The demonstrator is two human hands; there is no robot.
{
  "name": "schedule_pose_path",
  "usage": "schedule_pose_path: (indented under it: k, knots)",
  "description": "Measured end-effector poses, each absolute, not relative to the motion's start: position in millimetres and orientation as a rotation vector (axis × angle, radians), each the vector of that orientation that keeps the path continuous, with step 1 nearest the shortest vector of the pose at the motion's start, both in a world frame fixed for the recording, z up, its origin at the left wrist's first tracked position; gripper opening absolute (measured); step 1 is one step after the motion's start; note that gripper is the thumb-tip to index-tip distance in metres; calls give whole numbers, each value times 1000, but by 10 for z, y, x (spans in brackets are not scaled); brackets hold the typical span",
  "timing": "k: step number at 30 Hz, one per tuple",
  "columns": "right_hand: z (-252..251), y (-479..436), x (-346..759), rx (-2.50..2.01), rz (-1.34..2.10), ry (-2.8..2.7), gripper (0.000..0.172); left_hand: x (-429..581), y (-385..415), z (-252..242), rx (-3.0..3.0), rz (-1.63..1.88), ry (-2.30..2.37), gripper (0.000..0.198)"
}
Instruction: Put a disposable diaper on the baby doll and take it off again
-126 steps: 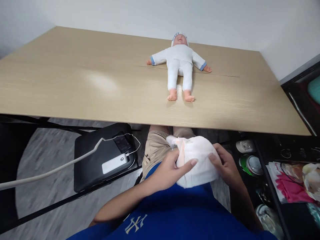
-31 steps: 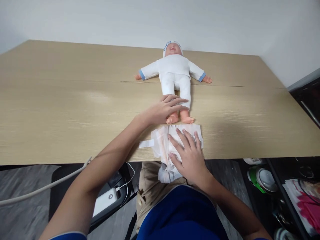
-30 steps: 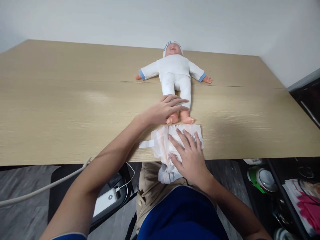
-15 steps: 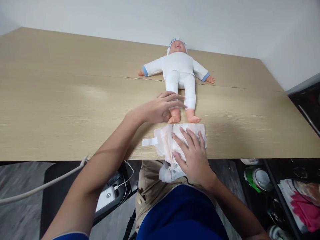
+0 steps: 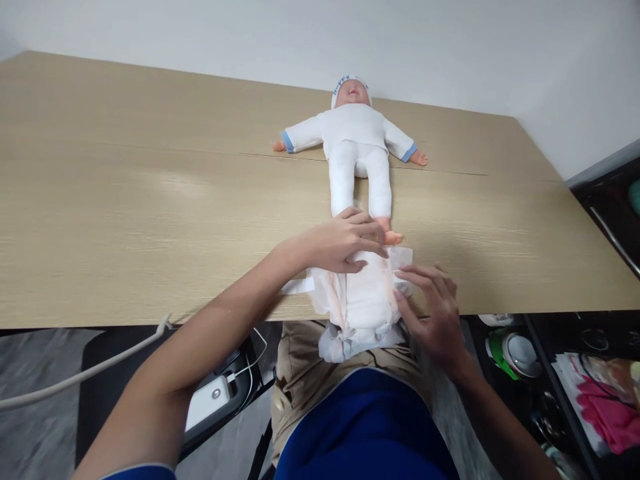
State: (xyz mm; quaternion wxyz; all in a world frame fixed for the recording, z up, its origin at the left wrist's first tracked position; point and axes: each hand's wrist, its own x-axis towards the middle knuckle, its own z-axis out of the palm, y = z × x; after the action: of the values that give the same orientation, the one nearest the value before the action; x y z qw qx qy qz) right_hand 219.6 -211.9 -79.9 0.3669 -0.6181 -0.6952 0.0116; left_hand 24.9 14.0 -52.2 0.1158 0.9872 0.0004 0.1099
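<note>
A baby doll (image 5: 357, 143) in a white suit and cap lies face up on the far side of the wooden table (image 5: 150, 200), feet toward me. A white diaper (image 5: 365, 303) lies opened at the near table edge, just below the doll's feet, its lower end hanging over my lap. My left hand (image 5: 345, 241) rests on the diaper's far edge, fingers curled over it and touching the doll's feet. My right hand (image 5: 431, 308) sits at the diaper's right side, fingers spread, fingertips on the right corner.
A black stool (image 5: 220, 400) on my left holds a white power bank (image 5: 206, 412) and a white cable (image 5: 75, 379). Dark shelving on my right holds a green-and-white container (image 5: 506, 343) and pink cloth (image 5: 603, 407). A wall runs behind the table.
My left hand came back from the doll's legs onto the diaper's far edge. My right hand slid off the middle of the diaper to its right side.
</note>
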Motion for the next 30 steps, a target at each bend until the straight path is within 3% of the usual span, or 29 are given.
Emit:
schedule_pose_path:
  k: [3,12,18,23,30]
  knots:
    - [-792,-2097,2435,-1641,54,-1878,37,263,114,-523,2900,327,-14,49]
    - [-734,-1847,2684,-1621,269,-2064,27,301,122,-615,2850,366,-8,46]
    - [-697,-1811,2846,-1496,440,-2110,33,309,133,-643,2798,380,-17,44]
    - [-717,-1850,2985,-1533,379,-2003,6,307,125,-646,2796,408,-5,43]
    - [-708,-1987,2871,-1600,103,-1918,5,308,128,-669,2775,405,-4,44]
